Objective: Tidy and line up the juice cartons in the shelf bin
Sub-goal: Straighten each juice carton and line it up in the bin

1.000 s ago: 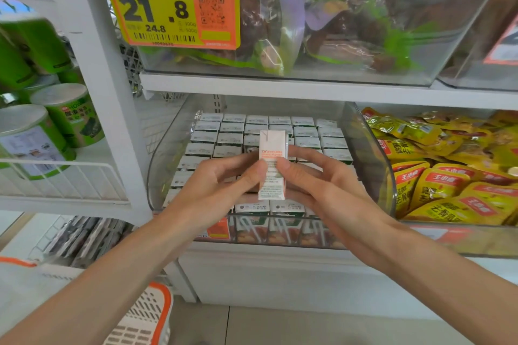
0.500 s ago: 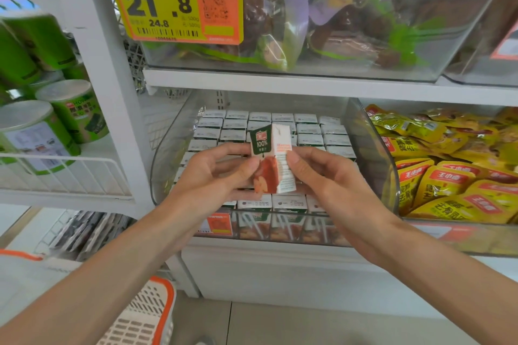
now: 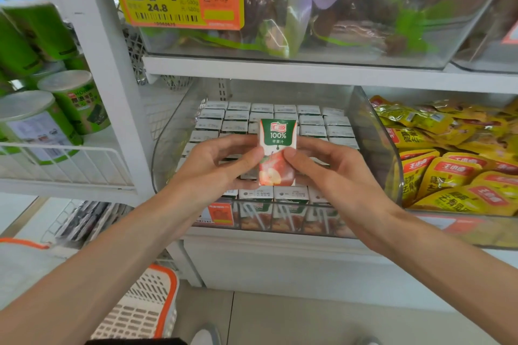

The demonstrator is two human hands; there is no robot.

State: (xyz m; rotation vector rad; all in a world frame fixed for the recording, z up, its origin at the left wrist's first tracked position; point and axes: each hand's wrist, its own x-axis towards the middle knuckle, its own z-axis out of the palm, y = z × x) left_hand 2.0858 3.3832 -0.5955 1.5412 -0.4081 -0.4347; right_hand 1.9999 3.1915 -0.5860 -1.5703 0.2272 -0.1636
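Above the clear bin (image 3: 374, 131), mid-shelf: one juice carton (image 3: 277, 145), upright, label outward, pinched at its side edges by left hand (image 3: 215, 168) and right hand (image 3: 333, 173). Probably light, stiff at corners, sides dentable; grip by edges. Packed cartons (image 3: 311, 120) below; bin walls and upper shelf (image 3: 280, 70) limit room.

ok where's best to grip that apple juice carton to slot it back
By its left and right edges at mid-height, one side each, as the left hand and right hand pinch it. The apple juice carton is upright, a slim box, front towards the camera, leaving its base free.
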